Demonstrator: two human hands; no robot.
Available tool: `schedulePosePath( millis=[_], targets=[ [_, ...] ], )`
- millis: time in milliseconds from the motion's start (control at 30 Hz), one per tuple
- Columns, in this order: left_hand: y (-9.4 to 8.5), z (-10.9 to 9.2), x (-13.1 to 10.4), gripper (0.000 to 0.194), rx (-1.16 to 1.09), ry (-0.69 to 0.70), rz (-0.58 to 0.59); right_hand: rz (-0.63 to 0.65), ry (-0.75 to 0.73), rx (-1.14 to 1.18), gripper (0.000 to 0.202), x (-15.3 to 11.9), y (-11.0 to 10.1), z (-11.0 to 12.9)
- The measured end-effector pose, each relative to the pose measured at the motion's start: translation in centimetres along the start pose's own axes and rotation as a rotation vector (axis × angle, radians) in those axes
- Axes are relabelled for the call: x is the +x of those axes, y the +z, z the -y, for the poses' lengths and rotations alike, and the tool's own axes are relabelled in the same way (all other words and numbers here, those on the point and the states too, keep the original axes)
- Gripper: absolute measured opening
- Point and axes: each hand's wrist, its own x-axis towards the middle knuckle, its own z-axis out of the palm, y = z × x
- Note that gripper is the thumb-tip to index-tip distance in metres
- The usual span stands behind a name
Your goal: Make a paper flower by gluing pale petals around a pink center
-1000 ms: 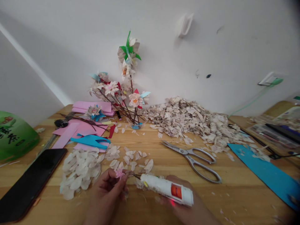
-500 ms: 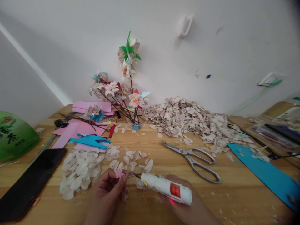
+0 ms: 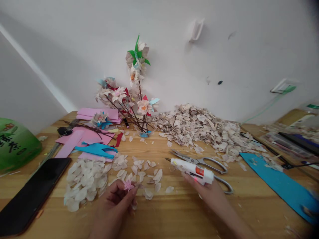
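My left hand [image 3: 119, 200] pinches a small pink flower [image 3: 128, 185] with a pale petal at its side, low over the wooden table. In my right hand [image 3: 203, 189] is a white glue gun [image 3: 190, 169] with an orange label and a small red light; its dark nozzle points left. Beneath and behind the glue gun lie metal scissors [image 3: 214, 164], partly covered by it. Loose pale petals [image 3: 136, 167] are scattered just beyond my left hand, and a larger heap of petals [image 3: 83, 182] lies to its left.
Made flowers on twigs [image 3: 143, 108] stand in a clear cup near the wall. A big pile of dry petals [image 3: 199, 124] spreads at the back. Pink sheets [image 3: 97, 113], a black phone [image 3: 35, 192] and a green bag [image 3: 18, 144] are left; a blue strip [image 3: 279, 186] lies right.
My right hand has moved the glue gun up and to the right, away from the flower and over the scissors. My left hand stays nearly in place, still pinching the flower.
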Motion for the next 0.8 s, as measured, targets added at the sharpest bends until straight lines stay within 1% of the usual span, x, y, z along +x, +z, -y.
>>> schedulePosePath(
  millis=[100,267,333,400,433,467,533,567,600,633,667,700,733,767,800],
  targets=[
    [0.0,0.0,-0.2,0.032,-0.005,-0.014,0.012,-0.004,0.042,0.044,0.034,1.1,-0.3,-1.1],
    [0.3,-0.8,-0.5,0.033,0.023,-0.012,0.044,0.015,0.03,0.021,0.036,1.9,0.3,-3.1],
    [0.4,-1.0,-0.6,0.035,0.029,-0.022,0.054,0.023,0.03,0.008,0.035,2.0,0.5,-3.6],
    [0.5,-1.0,-0.6,0.037,0.024,-0.049,0.066,0.017,0.019,0.004,0.04,2.2,0.3,-3.5],
    [0.5,-0.9,-0.6,0.039,0.015,-0.062,0.075,-0.009,0.0,-0.01,0.046,2.2,0.0,-3.3],
    [0.4,-0.7,-0.5,0.039,0.005,-0.071,0.089,-0.062,-0.031,-0.037,0.053,2.1,-0.4,-2.8],
    [0.4,-0.3,-0.5,0.04,-0.014,-0.079,0.125,-0.235,-0.138,-0.109,0.062,1.5,-1.3,-1.6],
    [0.4,-0.1,-0.5,0.039,-0.02,-0.078,0.144,-0.329,-0.211,-0.137,0.061,1.0,-1.6,-0.8],
    [0.4,0.1,-0.6,0.039,-0.023,-0.075,0.159,-0.387,-0.29,-0.13,0.055,0.3,-1.8,-0.1],
    [0.4,0.2,-0.6,0.038,-0.02,-0.075,0.175,-0.396,-0.361,-0.087,0.046,-0.4,-1.9,0.6],
    [0.4,0.4,-0.7,0.037,-0.016,-0.078,0.194,-0.334,-0.412,-0.052,0.036,-1.1,-1.7,1.3],
    [0.5,0.5,-0.8,0.036,-0.014,-0.08,0.213,-0.193,-0.44,-0.047,0.03,-1.9,-1.3,1.9],
    [0.5,0.5,-0.9,0.036,-0.014,-0.086,0.236,-0.049,-0.474,-0.043,0.028,-2.5,-0.9,2.5],
    [0.6,0.5,-1.0,0.036,-0.018,-0.093,0.256,0.108,-0.469,-0.052,0.03,-3.0,-0.3,2.9],
    [0.6,0.4,-1.1,0.036,-0.023,-0.102,0.275,0.223,-0.457,-0.053,0.032,-3.4,0.2,3.4]
  ],
)
